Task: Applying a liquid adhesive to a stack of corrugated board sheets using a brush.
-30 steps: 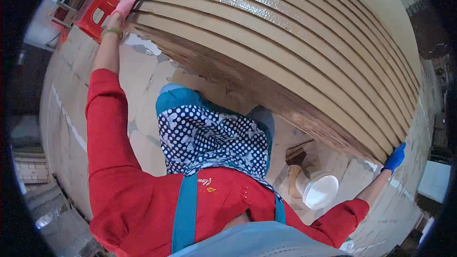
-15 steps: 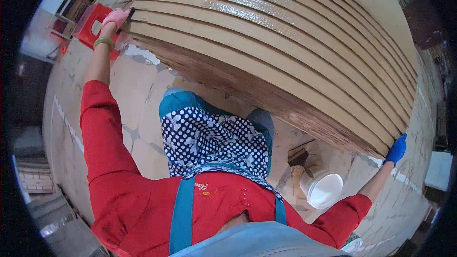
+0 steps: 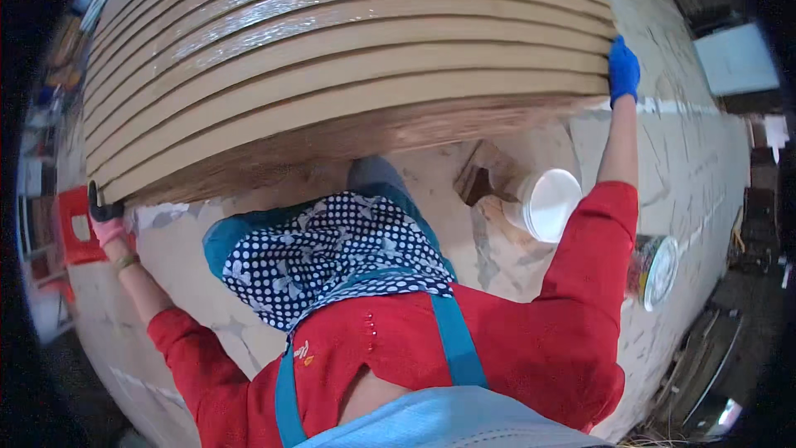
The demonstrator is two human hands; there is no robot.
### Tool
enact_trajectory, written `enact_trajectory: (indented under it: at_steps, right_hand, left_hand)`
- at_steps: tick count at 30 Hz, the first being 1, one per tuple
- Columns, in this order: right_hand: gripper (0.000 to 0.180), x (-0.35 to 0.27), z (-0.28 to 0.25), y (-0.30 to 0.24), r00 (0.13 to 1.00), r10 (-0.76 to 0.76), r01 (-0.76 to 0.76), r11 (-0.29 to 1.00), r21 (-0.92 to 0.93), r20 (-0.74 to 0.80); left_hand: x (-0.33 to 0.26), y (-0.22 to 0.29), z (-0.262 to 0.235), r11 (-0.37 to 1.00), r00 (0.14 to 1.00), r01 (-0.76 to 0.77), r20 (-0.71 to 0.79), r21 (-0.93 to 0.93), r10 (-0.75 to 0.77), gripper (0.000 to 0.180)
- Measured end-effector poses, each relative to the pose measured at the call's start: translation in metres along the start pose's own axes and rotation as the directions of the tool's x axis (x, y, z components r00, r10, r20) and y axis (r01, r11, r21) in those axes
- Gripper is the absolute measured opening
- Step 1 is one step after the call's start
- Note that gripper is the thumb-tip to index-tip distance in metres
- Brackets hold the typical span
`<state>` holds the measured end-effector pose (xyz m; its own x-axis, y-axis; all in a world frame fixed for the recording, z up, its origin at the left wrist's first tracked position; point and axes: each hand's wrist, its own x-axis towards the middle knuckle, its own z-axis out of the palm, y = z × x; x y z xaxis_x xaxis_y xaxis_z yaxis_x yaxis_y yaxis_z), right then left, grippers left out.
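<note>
Both hands are clamped on the ends of a big stack of boards (image 3: 356,58), so it's a full two-handed hold; left hand (image 3: 106,220), in a pink glove with dark fingertips, wraps around the stack's lower left corner at the left edge of the frame; right hand (image 3: 623,70), in a blue glove, grips the opposite end at upper right, fingers curled over the edge.

That stack fills pretty much the whole upper half of the frame, bowed into an arc by the lens; it looks like flat tan fibreboard or plywood sheets, edges showing as long pale stripes with thin dark gaps between them; a couple of the upper layers have a shiny glare along them; the underside facing the camera is darker brown and rough-looking.

Below the stack in the middle there's a dark blue cloth with white polka dots (image 3: 332,253), plus red sleeves (image 3: 580,282) running out to both hands and teal apron straps (image 3: 452,340) over the red.

Right of centre, just under the stack, a white round plastic bucket (image 3: 551,203) sits on the floor (image 3: 688,158), which is pale, cracked and patchy concrete; next to it, lower right, a cylindrical tin with a colourful printed wrap and a pale lid (image 3: 655,270); can't make out the print.

Far left edge there's a red plastic crate or stool (image 3: 73,228) just behind the left hand.
</note>
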<state>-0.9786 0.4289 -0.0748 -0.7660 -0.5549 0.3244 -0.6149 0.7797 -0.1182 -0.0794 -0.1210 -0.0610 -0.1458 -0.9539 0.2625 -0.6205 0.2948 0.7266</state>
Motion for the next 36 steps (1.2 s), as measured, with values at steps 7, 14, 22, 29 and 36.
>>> enact_trajectory:
  at_steps: [7,14,22,29,36]
  right_hand:
    - [0.037,-0.022,-0.070,-0.038,0.862,0.460,-0.506,0.803,0.317,0.210]
    - [0.029,-0.061,-0.114,-0.044,0.859,0.273,0.095,0.747,0.658,-0.434]
    - [0.026,-0.059,-0.115,-0.041,0.813,0.110,-0.001,0.982,0.187,-0.572]
    - [0.027,-0.048,-0.094,-0.033,0.836,0.243,-0.117,0.955,0.273,-0.491]
    - [0.026,-0.051,-0.076,-0.039,0.850,0.226,-0.115,0.961,0.251,-0.476]
  left_hand:
    - [0.016,0.043,-0.058,0.833,0.996,-0.082,0.063,0.547,0.056,0.042]
    - [-0.029,0.062,-0.094,0.649,0.980,0.023,-0.146,0.760,0.137,0.044]
    - [-0.040,0.030,-0.072,0.583,0.977,0.137,-0.207,0.801,0.055,0.046]
    - [-0.020,0.010,-0.038,0.517,0.977,0.174,-0.215,0.838,0.019,0.048]
    - [-0.009,-0.005,-0.012,0.453,0.980,0.185,-0.198,0.872,-0.020,0.049]
